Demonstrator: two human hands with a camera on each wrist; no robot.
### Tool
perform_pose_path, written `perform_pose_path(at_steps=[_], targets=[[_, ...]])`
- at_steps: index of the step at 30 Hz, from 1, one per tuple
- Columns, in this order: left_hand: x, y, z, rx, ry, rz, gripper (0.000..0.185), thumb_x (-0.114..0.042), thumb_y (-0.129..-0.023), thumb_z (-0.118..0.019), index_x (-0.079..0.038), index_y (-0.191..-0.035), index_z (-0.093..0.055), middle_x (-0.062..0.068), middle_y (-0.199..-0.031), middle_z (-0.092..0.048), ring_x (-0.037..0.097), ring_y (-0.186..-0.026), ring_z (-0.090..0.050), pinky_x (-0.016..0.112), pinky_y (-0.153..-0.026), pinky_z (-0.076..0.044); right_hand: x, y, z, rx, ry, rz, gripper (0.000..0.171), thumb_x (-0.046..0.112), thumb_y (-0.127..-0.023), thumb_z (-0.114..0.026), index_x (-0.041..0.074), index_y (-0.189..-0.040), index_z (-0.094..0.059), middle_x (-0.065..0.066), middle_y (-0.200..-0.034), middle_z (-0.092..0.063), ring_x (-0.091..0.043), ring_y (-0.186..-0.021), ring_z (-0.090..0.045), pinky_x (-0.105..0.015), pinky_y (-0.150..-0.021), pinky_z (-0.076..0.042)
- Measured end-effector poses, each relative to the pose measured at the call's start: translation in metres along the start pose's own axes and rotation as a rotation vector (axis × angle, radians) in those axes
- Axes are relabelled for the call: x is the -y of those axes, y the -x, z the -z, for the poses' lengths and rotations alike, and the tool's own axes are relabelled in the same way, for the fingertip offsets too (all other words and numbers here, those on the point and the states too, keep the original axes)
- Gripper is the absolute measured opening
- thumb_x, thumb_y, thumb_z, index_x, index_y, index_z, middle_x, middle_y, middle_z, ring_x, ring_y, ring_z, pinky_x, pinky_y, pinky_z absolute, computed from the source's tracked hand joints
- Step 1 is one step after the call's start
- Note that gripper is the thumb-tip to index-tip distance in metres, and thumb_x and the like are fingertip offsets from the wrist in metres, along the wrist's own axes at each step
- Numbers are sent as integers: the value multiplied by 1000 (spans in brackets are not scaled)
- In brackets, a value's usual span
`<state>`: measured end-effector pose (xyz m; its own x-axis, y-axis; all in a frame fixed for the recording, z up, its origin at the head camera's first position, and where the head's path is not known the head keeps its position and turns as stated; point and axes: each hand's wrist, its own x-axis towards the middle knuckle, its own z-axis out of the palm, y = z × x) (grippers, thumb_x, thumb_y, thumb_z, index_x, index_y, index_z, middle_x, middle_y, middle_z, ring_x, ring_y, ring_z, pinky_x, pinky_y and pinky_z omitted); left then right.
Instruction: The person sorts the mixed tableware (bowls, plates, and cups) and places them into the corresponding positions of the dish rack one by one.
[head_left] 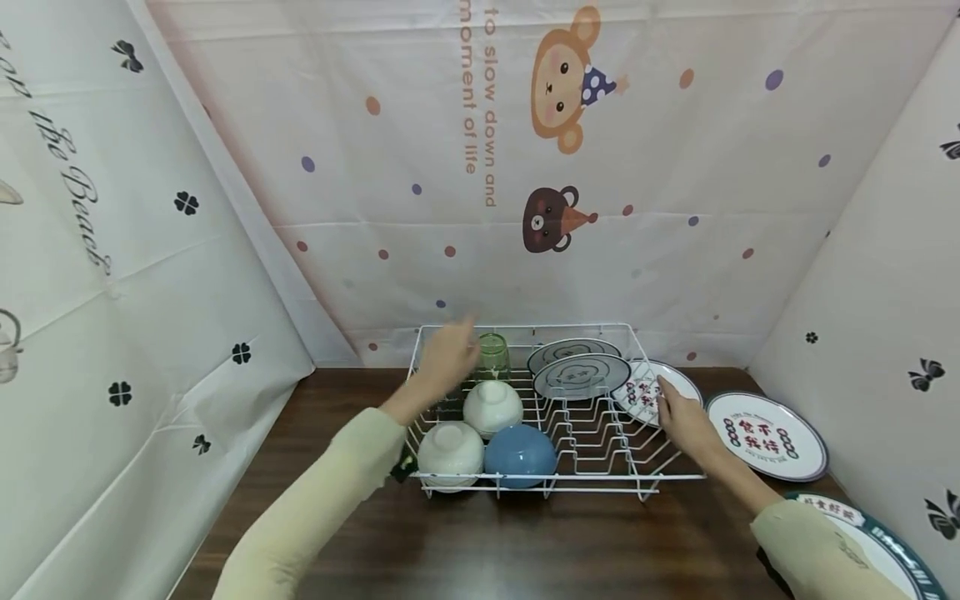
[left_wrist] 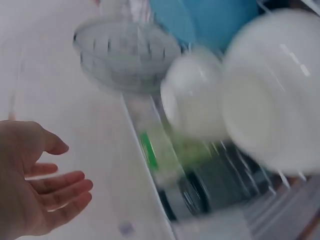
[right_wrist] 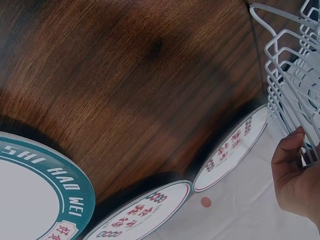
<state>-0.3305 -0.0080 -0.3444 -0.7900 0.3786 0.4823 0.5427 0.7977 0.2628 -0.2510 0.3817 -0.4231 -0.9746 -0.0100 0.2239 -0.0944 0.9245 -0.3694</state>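
A white wire dish rack [head_left: 600,484] stands on the dark wooden table [head_left: 487,542]. In it are two white bowls [head_left: 492,407] upside down, a blue bowl [head_left: 520,455], a green glass [head_left: 492,357] and two grey-patterned plates [head_left: 581,376]. My left hand [head_left: 448,354] hovers over the rack's back left corner beside the green glass, fingers relaxed and holding nothing [left_wrist: 45,185]. My right hand [head_left: 678,421] is at the rack's right side, one bent finger against a wire [right_wrist: 295,170]. A plate with red characters [head_left: 637,390] leans there, just past that hand [right_wrist: 230,150].
A second red-character plate [head_left: 765,435] lies flat at the right. A teal-rimmed plate [head_left: 877,542] sits at the front right corner. Printed fabric walls [head_left: 600,208] close in the back and both sides. The left wrist view is blurred; a clear glass bowl [left_wrist: 125,55] shows in it.
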Motion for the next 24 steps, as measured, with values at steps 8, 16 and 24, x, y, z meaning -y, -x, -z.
perform_pose_path(at_steps=[8,16,24], targets=[[71,57,11,42,124,435,46,-12,-99,-56,5,-141,-50,32,-128,-62,47,-109,-65,58,-84,-57,-12,11,-8,31,-25,-29,50,8,-104,-40,-17,-147,-36,-7,-60,-53,-16,-51,-46,-34,-52,-37],[86,99,-17,280,114,587,41,-16,-103,-37,3,-138,-49,32,-116,-67,53,-99,-67,63,-76,-54,-15,13,-9,12,-27,-21,50,6,-102,-42,-18,-146,-37,-5,-59,-52,-15,-50,-44,-31,-50,-36],[70,110,-34,34,165,582,37,-27,-108,-39,-2,-122,-62,28,-102,-73,52,-89,-70,62,-65,-53,-15,14,10,46,-217,-54,46,15,-109,-39,-16,-143,-42,-23,-84,-69,-20,-59,-65,-30,-52,-51]])
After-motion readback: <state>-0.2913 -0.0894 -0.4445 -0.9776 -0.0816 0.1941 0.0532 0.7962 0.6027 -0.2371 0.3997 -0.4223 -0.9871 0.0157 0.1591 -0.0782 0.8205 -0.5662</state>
